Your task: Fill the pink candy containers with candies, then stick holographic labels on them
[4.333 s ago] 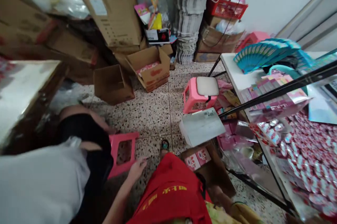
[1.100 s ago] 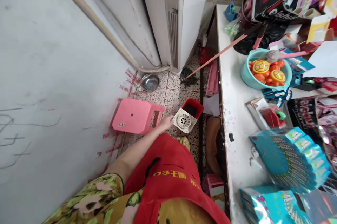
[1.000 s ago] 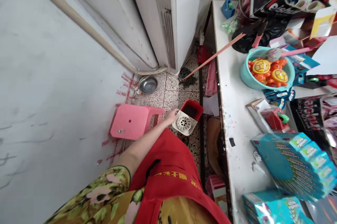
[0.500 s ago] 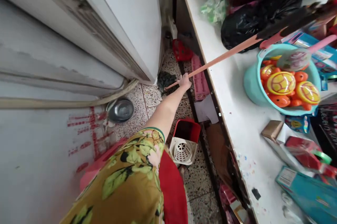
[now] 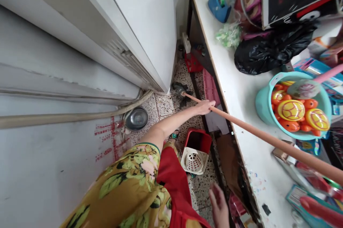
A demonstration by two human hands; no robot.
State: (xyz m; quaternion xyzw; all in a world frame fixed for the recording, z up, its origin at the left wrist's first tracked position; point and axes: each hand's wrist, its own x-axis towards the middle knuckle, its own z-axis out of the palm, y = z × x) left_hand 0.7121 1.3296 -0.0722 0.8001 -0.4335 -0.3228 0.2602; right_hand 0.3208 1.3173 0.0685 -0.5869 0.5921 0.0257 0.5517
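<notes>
My left hand [image 5: 205,107] is closed around the pinkish-orange handle of a mop [image 5: 249,129], low on the stick. Its dark mop head [image 5: 180,94] rests on the speckled floor beside the corner of a white cabinet. The handle slants over the table edge and leaves the view at the right. Near the bottom edge my right hand [image 5: 220,204] is held with fingers apart and nothing in it. Between my hands stands a red mop bucket [image 5: 198,138] with a white wringer basket [image 5: 194,161].
A white table [image 5: 242,142] runs along the right, bearing a turquoise pail [image 5: 268,108] of toy turtles, a black plastic bag [image 5: 257,54] and boxes. At left are the tall white cabinet [image 5: 142,17], a hose [image 5: 88,115] and a metal basin [image 5: 136,118].
The mop handle has swung from sloping up to the right to sloping down to the right. My left hand moved right and down with it. My right hand has come into view.
</notes>
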